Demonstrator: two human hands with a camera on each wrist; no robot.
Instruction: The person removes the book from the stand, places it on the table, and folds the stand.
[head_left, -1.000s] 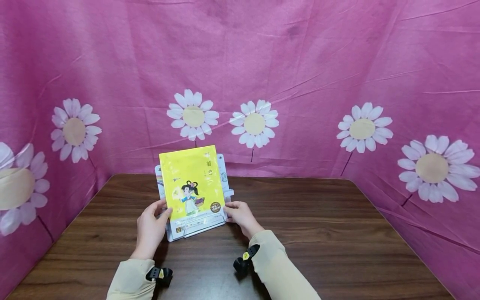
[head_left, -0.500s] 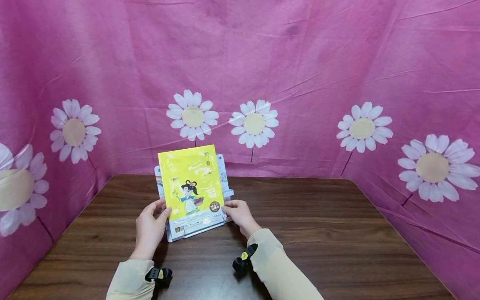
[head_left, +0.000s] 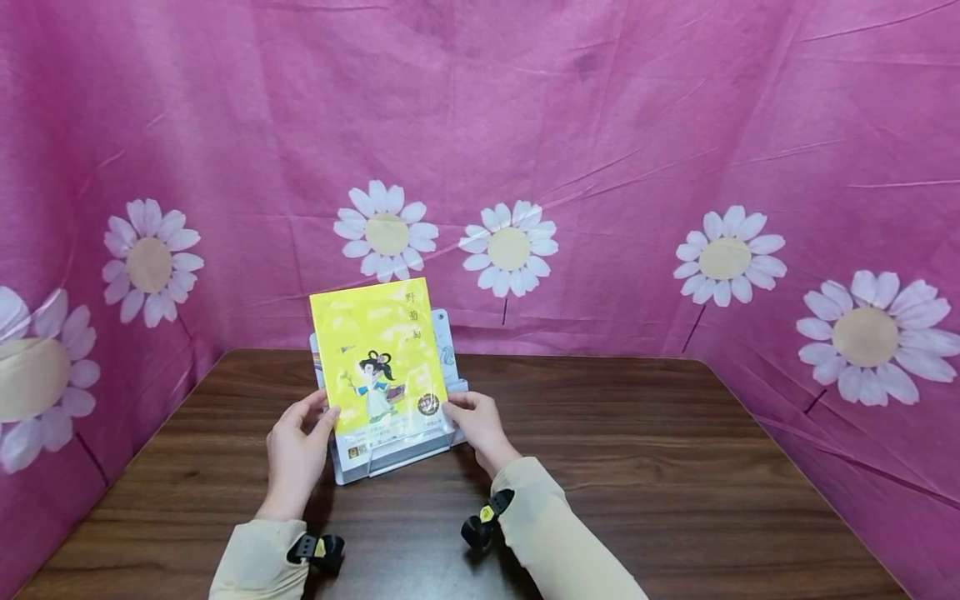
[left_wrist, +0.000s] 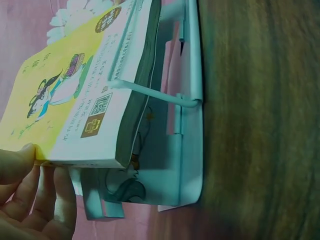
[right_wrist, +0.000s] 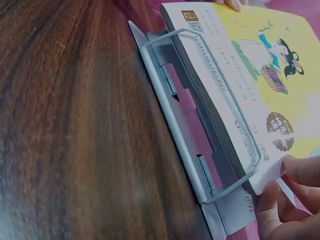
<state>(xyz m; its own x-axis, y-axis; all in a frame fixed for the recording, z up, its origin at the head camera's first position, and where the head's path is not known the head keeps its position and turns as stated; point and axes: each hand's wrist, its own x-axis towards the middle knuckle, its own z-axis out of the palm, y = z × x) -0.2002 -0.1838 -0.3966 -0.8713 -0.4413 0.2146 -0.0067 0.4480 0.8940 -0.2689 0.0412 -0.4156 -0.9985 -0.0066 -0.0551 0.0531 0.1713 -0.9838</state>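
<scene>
A yellow book (head_left: 386,333) with a cartoon figure on its white-bottomed cover leans back against a pale blue book stand (head_left: 446,337). My left hand (head_left: 292,454) pinches the book's lower left edge, thumb on the cover and fingers behind. At the lower right edge my right hand (head_left: 482,429) pinches it the same way. In the left wrist view, the book's bottom edge hangs above the stand's ledge, behind a wire page holder (left_wrist: 160,94). The same wire loop (right_wrist: 220,75) crosses the white part of the cover in the right wrist view. Most of the stand's back is hidden by the book.
The stand rests on a dark brown wooden table (head_left: 637,475). A pink curtain (head_left: 600,108) printed with white daisies hangs round the table's back and sides. Under the book, a pink strip (right_wrist: 192,115) shows along the stand's ledge.
The book has risen and shifted slightly left in both hands, uncovering more of the stand's lower ledge. The stand has stayed in place.
</scene>
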